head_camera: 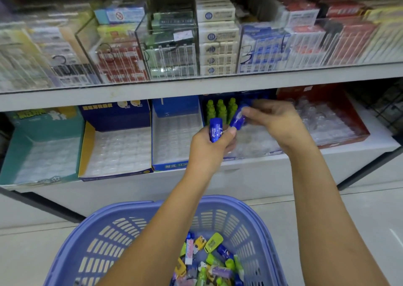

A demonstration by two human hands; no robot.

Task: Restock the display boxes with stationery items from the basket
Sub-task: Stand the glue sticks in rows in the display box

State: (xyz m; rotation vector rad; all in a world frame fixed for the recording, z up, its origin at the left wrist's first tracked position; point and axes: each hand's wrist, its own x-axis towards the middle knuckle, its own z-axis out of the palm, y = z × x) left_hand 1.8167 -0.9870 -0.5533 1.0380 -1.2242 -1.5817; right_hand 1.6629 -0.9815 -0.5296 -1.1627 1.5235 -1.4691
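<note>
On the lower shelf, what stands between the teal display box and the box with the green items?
Two display boxes, seen in the head view: a navy box with a yellow side, then a blue box.

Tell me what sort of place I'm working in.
Probably a stationery shop aisle: clear acrylic bins of boxed goods with handwritten numbers on the upper shelf, cardboard display boxes with plastic slot trays below, and a purple basket of small loose items.

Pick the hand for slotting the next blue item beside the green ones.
Probably right: the right hand pinches its blue item beside the green items; the left hand grips a second blue item further forward.
</note>
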